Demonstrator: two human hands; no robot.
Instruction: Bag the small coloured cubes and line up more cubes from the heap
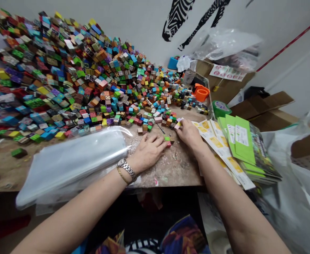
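My left hand (150,151), with a metal watch (126,168) on its wrist, lies palm down on the worktable with fingers stretched out. Its fingertips reach the edge of a small cluster of patterned toy cubes (168,140), green, brown and red. To the right, my right hand (189,133) is curled, its fingertips closed on a pale lilac cube (178,125) at the front of the cube pile. Part of that cube is hidden behind the fingers. The large heap of multicoloured cubes (91,81) rises behind both hands against the wall.
Clear plastic bags (78,155) lie to the left, near a single dark green cube (19,152). At right are yellow-and-white sticker sheets (224,151), green booklets (241,137), a green tape roll (220,108) and an orange ring-shaped object (201,93). Cardboard boxes (261,106) stand behind.
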